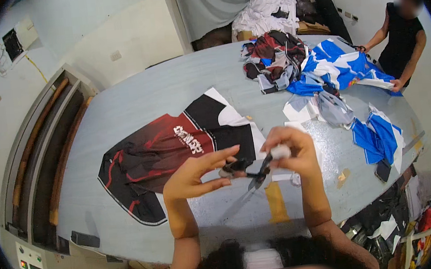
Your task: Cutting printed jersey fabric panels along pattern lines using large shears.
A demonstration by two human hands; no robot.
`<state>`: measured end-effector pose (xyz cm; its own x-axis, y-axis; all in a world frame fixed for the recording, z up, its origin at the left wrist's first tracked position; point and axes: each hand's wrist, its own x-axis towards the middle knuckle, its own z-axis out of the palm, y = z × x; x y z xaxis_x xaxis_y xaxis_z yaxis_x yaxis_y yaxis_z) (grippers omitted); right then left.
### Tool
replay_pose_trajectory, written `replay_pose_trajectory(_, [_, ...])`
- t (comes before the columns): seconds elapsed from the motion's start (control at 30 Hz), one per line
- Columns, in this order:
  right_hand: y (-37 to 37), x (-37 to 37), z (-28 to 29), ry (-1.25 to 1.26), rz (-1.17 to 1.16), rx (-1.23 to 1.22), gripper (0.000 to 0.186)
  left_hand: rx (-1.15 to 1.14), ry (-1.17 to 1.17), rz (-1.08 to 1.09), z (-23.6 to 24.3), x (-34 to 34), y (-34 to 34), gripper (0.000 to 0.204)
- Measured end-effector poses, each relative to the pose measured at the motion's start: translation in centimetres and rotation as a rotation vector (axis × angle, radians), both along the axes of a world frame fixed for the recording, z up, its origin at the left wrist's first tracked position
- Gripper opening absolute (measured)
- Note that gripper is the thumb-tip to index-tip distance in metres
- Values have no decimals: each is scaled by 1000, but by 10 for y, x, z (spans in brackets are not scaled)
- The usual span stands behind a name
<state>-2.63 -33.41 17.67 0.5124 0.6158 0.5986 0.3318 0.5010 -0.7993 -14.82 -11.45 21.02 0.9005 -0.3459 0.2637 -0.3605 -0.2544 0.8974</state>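
Just above the table's near part, a pair of scissors (264, 170) with dark handles hangs between my hands, its blades pointing down and left. My right hand (296, 150) is closed on one handle, with something white at its fingertips that I cannot make out. My left hand (198, 173) has its thumb and fingers around the other dark handle loop, fairly straight; motion blurs the contact. Beyond my left hand, a black and dark-red long-sleeved jersey (162, 145) with white lettering lies spread on the table, a white piece (231, 113) beside its black upper part.
A grey-blue table (119, 99) fills the middle. Far right hold a pile of dark printed fabric (275, 58) and blue-and-white garments (336, 66), handled by another person (398, 39). A phone (383, 170) lies at the right edge. A roller machine (47, 166) stands left.
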Motion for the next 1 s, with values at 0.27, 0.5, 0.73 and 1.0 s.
replay_pose_trajectory(0.27, [-8, 40, -14, 137, -33, 119, 31, -2, -67, -70, -5, 9, 1, 70])
replay_pose_trajectory(0.5, [7, 9, -4, 180, 26, -83, 27, 12, -37, 121, -13, 19, -26, 61])
replay_pose_trajectory(0.73, [26, -36, 3, -65, 79, -141, 29, -145, -303, 200, -25, 28, -12, 42])
replay_pose_trajectory(1.0, [31, -35, -16, 51, -71, 236, 28, -280, -553, 512, -33, 27, -43, 51])
